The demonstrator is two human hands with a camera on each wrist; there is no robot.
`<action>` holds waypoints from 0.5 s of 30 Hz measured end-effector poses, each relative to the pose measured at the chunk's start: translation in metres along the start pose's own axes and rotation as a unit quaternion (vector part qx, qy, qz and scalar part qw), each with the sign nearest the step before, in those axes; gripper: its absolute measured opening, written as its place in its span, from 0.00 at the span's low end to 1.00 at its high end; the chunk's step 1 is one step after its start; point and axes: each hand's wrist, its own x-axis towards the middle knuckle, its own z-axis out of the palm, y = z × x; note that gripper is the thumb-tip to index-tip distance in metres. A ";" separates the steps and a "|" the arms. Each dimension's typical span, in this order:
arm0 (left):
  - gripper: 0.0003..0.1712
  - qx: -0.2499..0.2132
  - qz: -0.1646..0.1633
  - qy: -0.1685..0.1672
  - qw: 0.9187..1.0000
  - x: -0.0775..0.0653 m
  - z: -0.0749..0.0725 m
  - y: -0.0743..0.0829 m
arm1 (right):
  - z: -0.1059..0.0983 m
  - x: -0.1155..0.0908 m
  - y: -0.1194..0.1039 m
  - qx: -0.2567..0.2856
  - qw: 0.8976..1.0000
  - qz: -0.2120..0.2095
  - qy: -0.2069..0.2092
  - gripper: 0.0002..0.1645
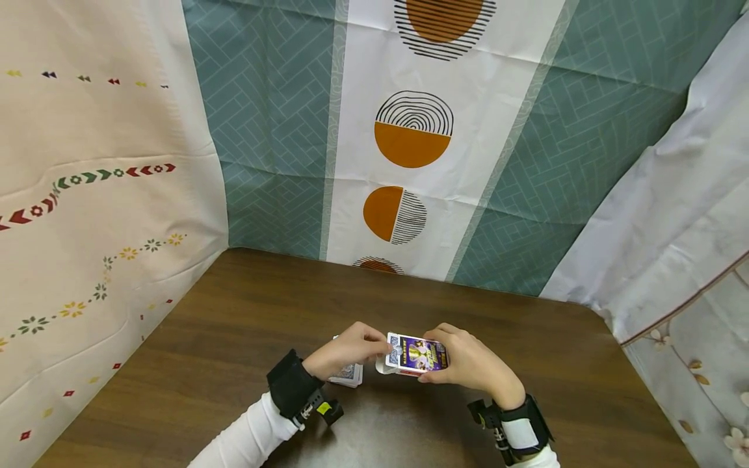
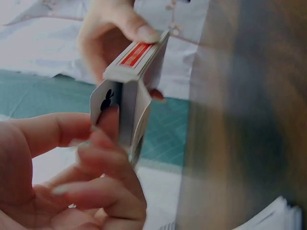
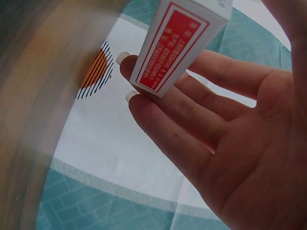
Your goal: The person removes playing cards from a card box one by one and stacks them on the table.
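Observation:
My right hand point(image 1: 471, 364) grips a purple playing-card box point(image 1: 430, 356) by its right end, fingers on the far edge and thumb on the near one. A red panel marks the box's narrow side point(image 3: 170, 52). The box's left end is open, its flap point(image 2: 142, 108) folded out and cards showing inside. At that opening my left hand point(image 1: 351, 351) pinches a playing card point(image 2: 101, 99) that sticks partly out, blue-patterned on its back with a black club on its face. A stack of cards point(image 1: 352, 376) lies on the table, partly hidden beneath my left hand.
A brown wooden table point(image 1: 263, 305) lies under both hands. Behind it hangs a teal and white patterned cloth point(image 1: 275, 130). A cream cloth point(image 1: 99, 227) runs along the left side and a white curtain point(image 1: 661, 214) along the right.

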 end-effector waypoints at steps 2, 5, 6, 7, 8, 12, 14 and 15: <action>0.11 0.003 0.000 -0.004 1.000 -0.001 -0.006 0.002 | 0.000 0.001 0.001 0.000 1.000 0.000 0.003 0.36; 0.10 0.001 0.000 -0.021 1.000 -0.004 -0.016 0.004 | 0.000 0.001 0.003 0.000 1.000 0.004 0.006 0.35; 0.10 -0.003 -0.001 -0.028 1.000 -0.006 -0.019 0.005 | 0.000 0.001 0.004 0.001 1.000 0.006 0.006 0.35; 0.10 -0.008 -0.003 -0.035 0.999 -0.007 -0.023 0.006 | -0.001 0.000 0.004 0.001 1.000 0.007 0.006 0.35; 0.10 -0.011 -0.002 -0.039 0.999 -0.007 -0.026 0.006 | -0.001 0.000 0.005 0.001 1.000 0.007 0.006 0.35; 0.10 -0.012 0.003 -0.037 0.999 -0.010 -0.038 0.007 | -0.001 -0.001 0.006 0.000 1.000 0.009 0.008 0.36; 0.10 -0.005 0.005 -0.027 1.000 -0.011 -0.045 0.006 | 0.000 -0.001 0.007 0.001 1.000 0.010 0.009 0.36; 0.10 -0.005 0.005 -0.023 1.000 -0.011 -0.048 0.006 | 0.000 -0.001 0.007 0.000 1.000 0.010 0.010 0.36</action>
